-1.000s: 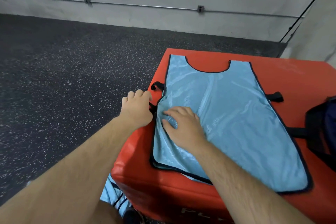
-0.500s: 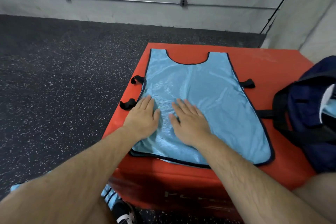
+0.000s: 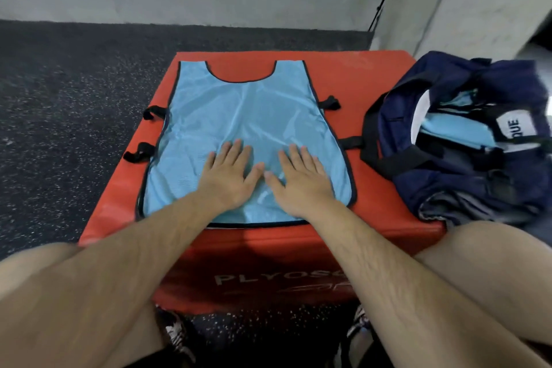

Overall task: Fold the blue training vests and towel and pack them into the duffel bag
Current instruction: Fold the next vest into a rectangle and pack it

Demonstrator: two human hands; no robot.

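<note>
Since 0.5 s ago L hand point(image 3: 230, 178) has slid off the left edge of the vest point(image 3: 245, 104) toward its middle, and R hand point(image 3: 300, 181) went right w/ it; 1 s ago L was curled at a side strap. Now both lie palm-down on the vest's lower half, fingers straight and slightly spread, gripping nothing. Thumb tips nearly meet betw. the 2 hands. Vest lies flat and unfolded on the red box point(image 3: 373, 89), its neck cutout well beyond the fingertips and its hem just behind the wrists at the box's near edge. 2 black straps point(image 3: 139, 152) stick out left of L's fingers, 1 about level w/ them, the other further off; 1 more sits beyond and right of R's fingers. Right of R's fingers, well apart, the navy bag point(image 3: 448, 176) sits open on the box w/ light-blue cloth point(image 3: 448, 128) inside and a white label point(image 3: 512, 128) reading "QUE". Dark speckled floor point(image 3: 74, 98) lies left of L's fingers.
</note>
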